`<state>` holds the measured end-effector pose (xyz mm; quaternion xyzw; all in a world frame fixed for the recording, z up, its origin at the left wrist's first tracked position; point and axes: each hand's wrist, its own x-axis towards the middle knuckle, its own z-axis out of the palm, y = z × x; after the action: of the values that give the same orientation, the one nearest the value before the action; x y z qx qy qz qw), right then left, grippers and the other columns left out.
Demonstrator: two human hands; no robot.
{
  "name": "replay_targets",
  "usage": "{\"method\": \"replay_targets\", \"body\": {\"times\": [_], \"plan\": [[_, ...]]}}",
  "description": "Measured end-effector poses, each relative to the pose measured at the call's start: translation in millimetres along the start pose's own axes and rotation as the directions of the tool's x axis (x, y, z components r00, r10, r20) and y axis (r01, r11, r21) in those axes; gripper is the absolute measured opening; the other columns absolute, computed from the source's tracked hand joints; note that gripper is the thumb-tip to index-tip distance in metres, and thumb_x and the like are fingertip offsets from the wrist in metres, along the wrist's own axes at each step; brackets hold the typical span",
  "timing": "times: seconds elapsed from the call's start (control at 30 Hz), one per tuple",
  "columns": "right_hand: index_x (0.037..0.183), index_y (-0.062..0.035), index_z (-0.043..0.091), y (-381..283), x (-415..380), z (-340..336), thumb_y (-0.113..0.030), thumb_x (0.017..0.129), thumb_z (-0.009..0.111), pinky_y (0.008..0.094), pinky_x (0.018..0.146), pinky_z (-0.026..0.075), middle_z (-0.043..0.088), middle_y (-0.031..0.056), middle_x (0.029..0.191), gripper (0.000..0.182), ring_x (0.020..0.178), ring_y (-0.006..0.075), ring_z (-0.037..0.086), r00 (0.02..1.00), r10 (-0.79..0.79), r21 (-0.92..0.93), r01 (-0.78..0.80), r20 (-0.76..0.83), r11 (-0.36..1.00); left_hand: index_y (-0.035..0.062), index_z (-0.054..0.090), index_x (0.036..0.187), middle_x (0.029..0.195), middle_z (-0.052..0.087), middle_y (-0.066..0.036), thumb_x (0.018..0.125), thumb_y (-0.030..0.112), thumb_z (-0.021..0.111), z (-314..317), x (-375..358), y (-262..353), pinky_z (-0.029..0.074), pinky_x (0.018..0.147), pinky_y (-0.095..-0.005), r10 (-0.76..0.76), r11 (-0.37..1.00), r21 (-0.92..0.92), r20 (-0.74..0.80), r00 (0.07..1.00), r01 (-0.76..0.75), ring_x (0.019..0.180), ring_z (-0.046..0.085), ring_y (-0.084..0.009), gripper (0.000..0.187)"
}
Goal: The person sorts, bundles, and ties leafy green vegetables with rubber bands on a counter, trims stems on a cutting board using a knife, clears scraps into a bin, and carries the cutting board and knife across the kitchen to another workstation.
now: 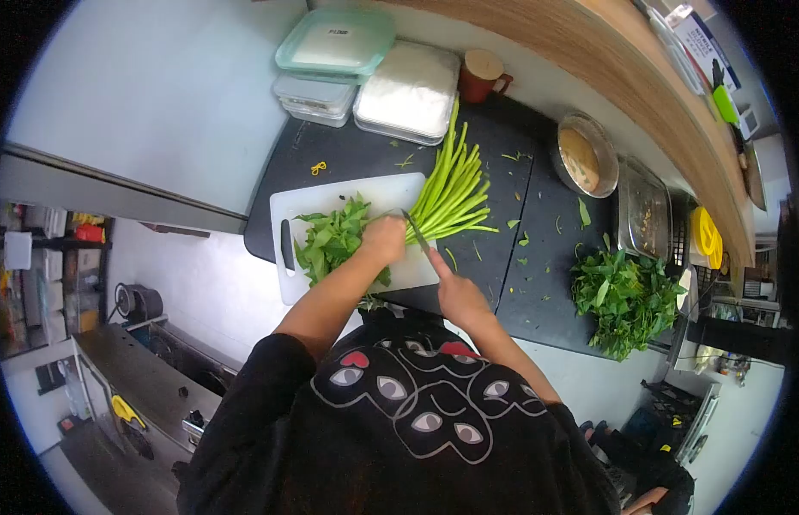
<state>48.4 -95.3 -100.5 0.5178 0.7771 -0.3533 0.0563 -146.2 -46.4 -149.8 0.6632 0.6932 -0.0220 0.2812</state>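
Observation:
On the white cutting board (pixel 406 190) my left hand (pixel 384 239) is closed around a bunch of leafy greens (pixel 332 239). The leaves spread over the board to its left, while long green stems (pixel 455 190) fan out to its right, past the board's edge. My right hand (pixel 462 298) grips a knife (pixel 416 233) by its handle. The blade points away from me, close beside my left fingers, where the stems emerge. Exactly where its edge touches the stems cannot be made out.
A pile of leafy greens (pixel 627 296) lies at the right of the black table (pixel 537 300). Behind are a metal bowl (pixel 586 154), a glass dish (pixel 644 206), a brown mug (pixel 483 75) and lidded containers (pixel 335 43). Another person (pixel 648 468) is at lower right.

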Motion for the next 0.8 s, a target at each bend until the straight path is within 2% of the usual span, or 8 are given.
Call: {"method": "replay_targets", "body": {"times": [0.13,0.3,0.43,0.53,0.6,0.73,0.8], "plan": [[0.14,-0.0212,0.019,-4.2,-5.4,-2.4,-0.008,0.082,0.041,0.0515,0.071,0.045,0.06,0.0265,0.079,0.063,0.076,0.0423,0.059,0.997,0.04,0.01,-0.041,0.063,0.999,0.0014,0.063,0.089,0.092,0.064,-0.019,0.07,0.006,0.057,1.1,0.3,-1.7,0.051,0.076,-0.039,0.031,1.0,0.007,-0.003,1.0,-0.031,0.088,0.063,-0.0309,0.02],[0.139,-0.0245,0.019,8.9,35.7,43.2,-0.009,0.085,0.04,0.0521,0.067,0.043,0.058,0.0276,0.074,0.061,0.072,0.0434,0.057,0.999,0.009,0.068,-0.005,-0.051,0.998,0.0025,0.064,0.089,0.093,0.064,-0.019,0.069,0.007,0.059,-4.8,-0.1,2.0,0.051,0.076,-0.0391,0.008,0.999,0.036,0.053,0.999,-0.009,0.089,0.062,-0.0314,0.021],[0.139,-0.0249,0.019,16.7,38.3,50.8,-0.009,0.084,0.041,0.0521,0.067,0.043,0.058,0.0268,0.073,0.061,0.07,0.0427,0.057,0.993,-0.02,0.082,0.029,-0.114,0.996,0.002,0.064,0.09,0.095,0.063,-0.019,0.068,0.008,0.059,-6.1,-0.7,3.8,0.05,0.078,-0.04,-0.047,0.999,-0.012,0.034,0.998,0.048,0.09,0.062,-0.032,0.023],[0.138,-0.0247,0.021,16.4,22.0,45.6,-0.009,0.085,0.041,0.0525,0.067,0.043,0.059,0.0268,0.073,0.059,0.069,0.0432,0.057,0.998,0.011,0.079,-0.006,-0.064,0.997,0.0014,0.064,0.091,0.096,0.062,-0.02,0.067,0.008,0.059,-9.8,1.5,0.5,0.05,0.079,-0.0406,-0.084,0.996,-0.036,0.014,0.996,0.084,0.092,0.061,-0.0328,0.025],[0.138,-0.0248,0.021,34.0,12.5,54.3,-0.01,0.085,0.042,0.0525,0.067,0.043,0.059,0.027,0.075,0.06,0.069,0.0438,0.057,0.996,-0.015,0.123,0.026,-0.086,0.992,0.0014,0.065,0.092,0.096,0.062,-0.021,0.067,0.008,0.059,-8.9,10.3,-7.4,0.049,0.08,-0.041,-0.14,0.987,-0.078,-0.025,0.99,0.137,0.093,0.06,-0.0335,0.026],[0.137,-0.0249,0.024,39.0,7.3,47.0,-0.013,0.085,0.044,0.0514,0.068,0.044,0.059,0.0279,0.078,0.058,0.071,0.0444,0.057,0.999,0.024,0.137,-0.019,-0.039,0.99,0.0015,0.065,0.09,0.096,0.062,-0.023,0.064,0.011,0.06,-18.4,8.8,-8.2,0.049,0.08,-0.0394,-0.124,0.99,-0.075,-0.006,0.992,0.123,0.093,0.06,-0.0339,0.028],[0.136,-0.0261,0.026,55.3,5.6,38.8,-0.015,0.085,0.046,0.0506,0.069,0.044,0.059,0.0278,0.081,0.056,0.073,0.0441,0.057,0.998,-0.055,0.131,0.058,-0.022,0.99,0.0009,0.065,0.089,0.095,0.062,-0.022,0.063,0.014,0.062,-26.4,6.2,-15.2,0.049,0.08,-0.0389,-0.098,0.993,-0.073,-0.011,0.995,0.097,0.092,0.06,-0.0333,0.029]]}}
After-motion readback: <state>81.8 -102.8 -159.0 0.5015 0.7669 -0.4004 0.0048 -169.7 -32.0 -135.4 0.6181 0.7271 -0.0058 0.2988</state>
